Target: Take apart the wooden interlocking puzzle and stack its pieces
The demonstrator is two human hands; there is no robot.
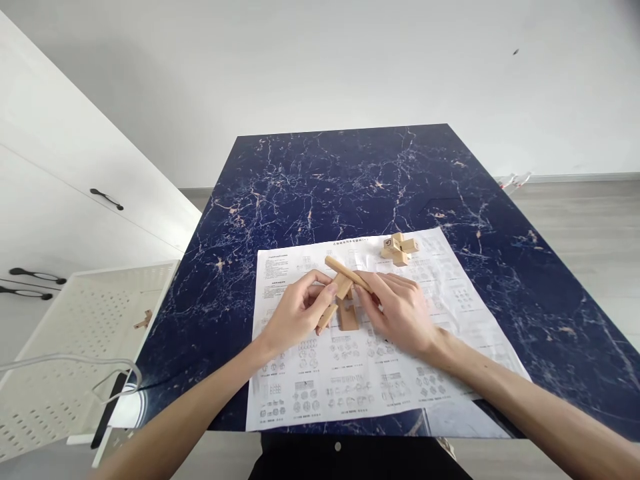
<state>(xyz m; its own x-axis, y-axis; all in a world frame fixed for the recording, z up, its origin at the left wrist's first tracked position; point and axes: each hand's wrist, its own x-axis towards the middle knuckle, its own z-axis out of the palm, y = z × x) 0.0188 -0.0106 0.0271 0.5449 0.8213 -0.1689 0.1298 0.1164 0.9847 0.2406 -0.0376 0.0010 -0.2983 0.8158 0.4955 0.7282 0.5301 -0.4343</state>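
My left hand [299, 308] pinches a light wooden puzzle block [343, 285] between thumb and fingers, above the printed sheet. From the right, my right hand [400, 308] grips a long wooden puzzle stick [345, 270], which lies slanted across the top of that block. Under the left hand is a shorter wooden piece [327, 318]; whether the hand touches it I cannot tell. A notched wooden piece [349, 317] rests on the paper between both hands. Near the sheet's top right edge sits an assembled wooden burr puzzle [399, 249], with a dark mark on one face.
The instruction sheet [350, 407], printed with small diagrams, covers the near part of the dark blue marbled table [320, 187]. To the left stand a white perforated rack [45, 373] with a cable [75, 361] and white cabinets [60, 167]. A pale wall rises behind the table.
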